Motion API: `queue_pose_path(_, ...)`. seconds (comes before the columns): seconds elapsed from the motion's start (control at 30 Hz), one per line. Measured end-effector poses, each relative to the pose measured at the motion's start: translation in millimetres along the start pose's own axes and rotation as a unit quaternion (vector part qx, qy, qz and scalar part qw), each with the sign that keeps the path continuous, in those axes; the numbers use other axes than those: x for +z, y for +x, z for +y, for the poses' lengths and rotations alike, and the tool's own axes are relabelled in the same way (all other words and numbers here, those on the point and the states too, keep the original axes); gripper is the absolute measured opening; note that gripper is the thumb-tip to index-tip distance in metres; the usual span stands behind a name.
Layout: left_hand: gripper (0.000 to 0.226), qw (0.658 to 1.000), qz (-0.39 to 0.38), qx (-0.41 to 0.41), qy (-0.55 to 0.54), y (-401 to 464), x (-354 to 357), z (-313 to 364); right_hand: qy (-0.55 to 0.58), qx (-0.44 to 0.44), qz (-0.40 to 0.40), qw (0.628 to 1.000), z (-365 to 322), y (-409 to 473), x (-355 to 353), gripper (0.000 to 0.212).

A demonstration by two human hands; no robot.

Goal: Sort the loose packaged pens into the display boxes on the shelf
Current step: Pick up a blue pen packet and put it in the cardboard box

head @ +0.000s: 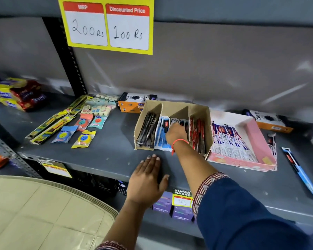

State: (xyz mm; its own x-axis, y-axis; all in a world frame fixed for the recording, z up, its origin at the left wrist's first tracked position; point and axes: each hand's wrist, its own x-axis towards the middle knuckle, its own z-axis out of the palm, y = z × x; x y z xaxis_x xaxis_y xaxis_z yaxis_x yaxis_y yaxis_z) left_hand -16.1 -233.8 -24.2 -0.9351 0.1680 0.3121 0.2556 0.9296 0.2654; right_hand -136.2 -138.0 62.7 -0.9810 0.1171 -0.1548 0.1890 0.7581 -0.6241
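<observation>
A brown cardboard display box [172, 107] stands on the grey shelf [107, 152], split into three compartments. The one toward 9 o'clock holds dark packaged pens [146, 130]; the middle one holds blue-and-white packaged pens [161, 139]; the one toward 3 o'clock holds red packaged pens [198, 136]. Just beside it, at 3 o'clock, lies a pink display box [255, 139] with purple-and-white pen packs [228, 139] lined up inside.

The person's right hand [176, 133] reaches into the middle compartment, on top of the blue-and-white packs, with an orange thread at the wrist. Its fingers are buried among the packs (whether they pinch one or lie loose cannot be told). The left hand [146, 179] rests flat on the shelf's front edge at 6 o'clock of the brown box, fingers spread and holding nothing.

One loose blue pen pack [300, 174] lies on the shelf well apart at 4 o'clock of the pink box, its lower end cut off by the frame edge. Another pack [272, 143] peeks out from behind the pink box's far wall, mostly hidden.

At 9 o'clock of the brown box lie small sachets [83, 138] and long yellow packs [56, 121]; their print is too blurred to read. A yellow price sign [107, 24] hangs at 12 o'clock.
</observation>
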Motion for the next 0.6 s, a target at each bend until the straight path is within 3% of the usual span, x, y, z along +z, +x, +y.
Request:
queue_pose_path(0.23, 0.06, 0.999, -0.029, -0.018, 0.024, 0.3, -4.9, 1.1, -0.004, -0.025, 0.044, 0.999, 5.9, -12.6, -4.5, 0.031)
queue_pose_path(0.33, 0.061, 0.999, -0.036, -0.024, 0.026, 0.4, -4.3, 1.9, 0.006, -0.087, 0.075, 0.993, 12.8, -27.4, -14.6, 0.03)
queue_pose_path(0.47, 0.063, 0.997, -0.05, -0.03, 0.043, -0.2, -2.6, 2.4, 0.178, -0.192, 0.23, 0.937, 35.1, -48.1, -39.8, 0.032)
queue_pose_path(0.6, 0.07, 0.997, -0.042, -0.043, 0.04, 0.4, 0.8, 3.3, 0.256, -0.113, 0.406, 0.87, 100.6, -45.6, -102.3, 0.031)
